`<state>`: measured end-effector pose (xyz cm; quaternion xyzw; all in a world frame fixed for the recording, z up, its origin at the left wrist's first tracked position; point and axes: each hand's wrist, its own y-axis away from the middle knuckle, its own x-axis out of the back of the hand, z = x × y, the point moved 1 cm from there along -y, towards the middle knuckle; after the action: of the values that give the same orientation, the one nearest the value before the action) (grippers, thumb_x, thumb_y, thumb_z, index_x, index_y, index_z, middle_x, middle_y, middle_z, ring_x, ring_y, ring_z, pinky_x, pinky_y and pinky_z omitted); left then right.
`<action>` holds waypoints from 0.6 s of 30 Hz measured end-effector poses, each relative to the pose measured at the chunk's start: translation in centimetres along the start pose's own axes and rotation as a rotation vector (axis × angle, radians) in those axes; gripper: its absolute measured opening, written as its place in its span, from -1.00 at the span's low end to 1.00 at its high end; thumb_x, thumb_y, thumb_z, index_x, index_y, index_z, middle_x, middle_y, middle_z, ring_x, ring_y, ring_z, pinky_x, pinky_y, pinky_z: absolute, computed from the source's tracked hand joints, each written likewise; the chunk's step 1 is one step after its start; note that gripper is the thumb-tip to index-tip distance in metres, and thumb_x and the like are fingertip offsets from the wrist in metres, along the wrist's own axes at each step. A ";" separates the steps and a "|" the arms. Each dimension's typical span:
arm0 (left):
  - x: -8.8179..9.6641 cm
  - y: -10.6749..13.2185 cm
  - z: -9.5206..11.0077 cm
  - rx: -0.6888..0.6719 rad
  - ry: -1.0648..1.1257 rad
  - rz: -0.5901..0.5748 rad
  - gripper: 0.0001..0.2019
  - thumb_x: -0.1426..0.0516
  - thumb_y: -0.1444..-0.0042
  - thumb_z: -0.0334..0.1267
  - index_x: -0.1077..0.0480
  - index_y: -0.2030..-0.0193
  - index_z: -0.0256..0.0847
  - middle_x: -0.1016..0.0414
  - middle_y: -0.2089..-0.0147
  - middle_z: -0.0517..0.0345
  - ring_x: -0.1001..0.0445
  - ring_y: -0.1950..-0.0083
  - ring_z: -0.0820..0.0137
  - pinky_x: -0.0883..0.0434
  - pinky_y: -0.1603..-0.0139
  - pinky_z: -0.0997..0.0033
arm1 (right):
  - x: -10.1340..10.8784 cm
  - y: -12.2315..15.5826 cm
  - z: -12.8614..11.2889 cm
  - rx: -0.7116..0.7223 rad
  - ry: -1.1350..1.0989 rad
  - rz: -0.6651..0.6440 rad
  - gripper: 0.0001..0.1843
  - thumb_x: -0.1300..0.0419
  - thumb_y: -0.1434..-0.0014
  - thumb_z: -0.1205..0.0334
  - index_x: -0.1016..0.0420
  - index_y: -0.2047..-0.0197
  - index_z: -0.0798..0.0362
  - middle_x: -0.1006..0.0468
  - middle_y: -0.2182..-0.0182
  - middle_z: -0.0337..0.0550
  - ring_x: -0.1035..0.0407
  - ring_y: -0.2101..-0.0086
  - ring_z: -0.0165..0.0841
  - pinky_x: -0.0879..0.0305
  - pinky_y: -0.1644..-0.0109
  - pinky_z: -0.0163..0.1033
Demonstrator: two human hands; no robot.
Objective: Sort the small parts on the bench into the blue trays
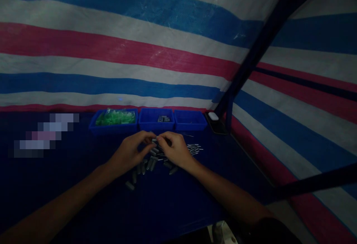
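My left hand (133, 148) and my right hand (175, 148) meet above a pile of small grey cylindrical pieces (153, 163) on the dark blue table. At my left fingertips is one small grey cylinder (154, 140), with the fingers curved around it. My right thumb and fingers are pinched together against its other side; whatever they grip is too small and dark to make out. Thin metal pins (195, 148) lie in a loose bunch just right of my right hand. A few of the grey pieces are scattered toward me, below my left hand.
Along the back edge stand three blue bins: the left bin (113, 128) holds green, clear-wrapped items, the middle bin (145, 116) some grey pieces, and the right bin (191, 127) stands beside a phone (219, 127) with a white case (213, 116) on it. Striped sheeting (125, 50) hangs behind.
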<state>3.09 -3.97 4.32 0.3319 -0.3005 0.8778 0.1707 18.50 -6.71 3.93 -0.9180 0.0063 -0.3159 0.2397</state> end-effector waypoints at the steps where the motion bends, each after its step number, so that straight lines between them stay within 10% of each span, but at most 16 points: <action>1: -0.1 -0.1 -0.1 0.011 -0.002 -0.019 -0.75 -0.01 -0.08 -0.11 -0.34 0.19 -0.18 -0.48 0.29 0.14 -0.45 0.28 0.38 -0.39 0.22 0.41 | 0.1 0.1 -0.1 -0.010 0.006 -0.006 -0.69 0.04 -0.19 0.14 -0.44 0.41 0.07 -0.44 0.54 -0.26 -0.27 0.52 -0.49 -0.16 0.41 -0.36; 5: 0.3 0.0 -1.9 0.152 -0.019 0.045 -0.72 0.04 -0.11 -0.07 -0.34 0.20 -0.19 -0.49 0.26 0.14 -0.45 0.25 0.36 -0.38 0.21 0.42 | 2.8 0.2 0.9 0.019 0.170 0.098 -0.78 -0.01 -0.16 0.12 -0.40 0.28 0.04 -0.44 0.42 -0.19 -0.31 0.36 -0.39 -0.22 0.25 -0.27; 10: 0.8 0.9 -5.0 0.314 -0.022 0.106 -0.69 0.02 -0.09 -0.02 -0.32 0.18 -0.20 -0.48 0.25 0.13 -0.45 0.27 0.35 -0.39 0.26 0.43 | 10.0 0.0 7.3 -0.295 0.654 0.718 -0.69 0.03 -0.13 0.10 -0.28 0.15 0.12 -0.35 0.10 0.10 -0.14 0.02 -0.17 -0.07 -0.02 -0.02; 18: 0.4 1.0 -4.1 0.280 0.022 -0.024 -0.72 0.06 -0.13 -0.06 -0.34 0.23 -0.17 -0.48 0.27 0.13 -0.45 0.24 0.35 -0.39 0.22 0.41 | 10.6 0.8 14.0 -0.729 0.860 0.545 -0.60 0.12 -0.15 -0.01 -0.31 0.19 0.14 -0.34 0.06 0.21 0.01 -0.11 -0.02 0.17 -0.04 0.25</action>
<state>0.32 -2.09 1.78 0.3465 -0.1695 0.9125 0.1363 35.25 -3.10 0.13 -0.6967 0.4437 -0.5622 -0.0410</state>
